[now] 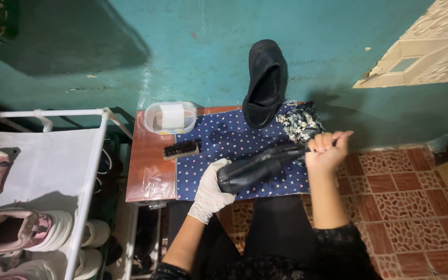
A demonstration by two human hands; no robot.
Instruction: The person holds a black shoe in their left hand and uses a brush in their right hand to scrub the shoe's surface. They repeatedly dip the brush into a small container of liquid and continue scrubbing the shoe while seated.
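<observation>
Black shoe (257,170) clamped between gloved left hand (211,191) and fisted right hand (326,150).

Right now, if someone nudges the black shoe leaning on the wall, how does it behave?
The black shoe stands on its heel end against the teal wall, so a side push would probably topple it. Its upper looks soft and matte, likely flexing under a pinch. It rests on the dotted blue cloth, which may slide along with it.
</observation>
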